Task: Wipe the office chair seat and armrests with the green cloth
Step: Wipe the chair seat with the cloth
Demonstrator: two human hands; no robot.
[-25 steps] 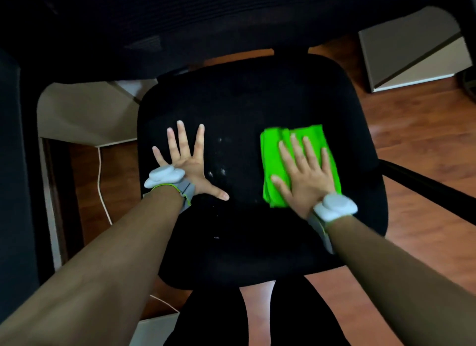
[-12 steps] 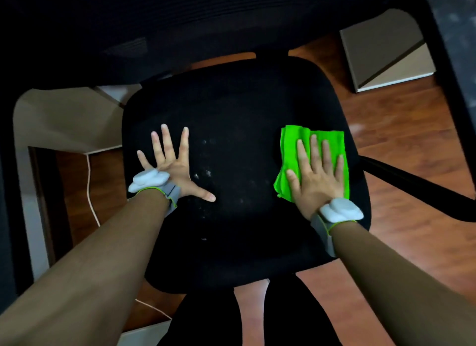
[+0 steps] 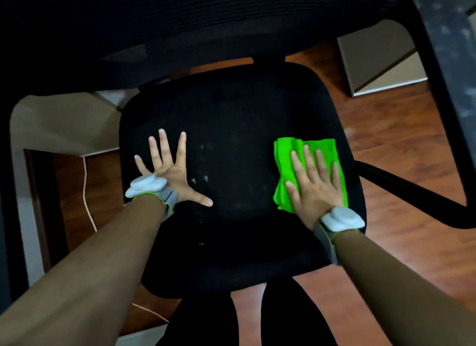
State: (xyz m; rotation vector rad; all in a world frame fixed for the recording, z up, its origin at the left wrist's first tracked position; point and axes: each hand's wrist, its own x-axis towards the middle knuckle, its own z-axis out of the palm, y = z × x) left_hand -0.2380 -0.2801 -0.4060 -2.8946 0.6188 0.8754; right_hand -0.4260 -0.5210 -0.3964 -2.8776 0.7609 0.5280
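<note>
Right hand flat on cloth, fingers straight and slightly spread, pressing it onto seat near the right edge. Left hand splayed on seat, holding nothing. Pale specks lie left of cloth; next stroke probably leftward.

The left forearm and right forearm are stretched forward, the left hand is laid palm down with fingers and thumb spread wide, and the right hand is laid flat, palm down, straight fingers set close together
</note>
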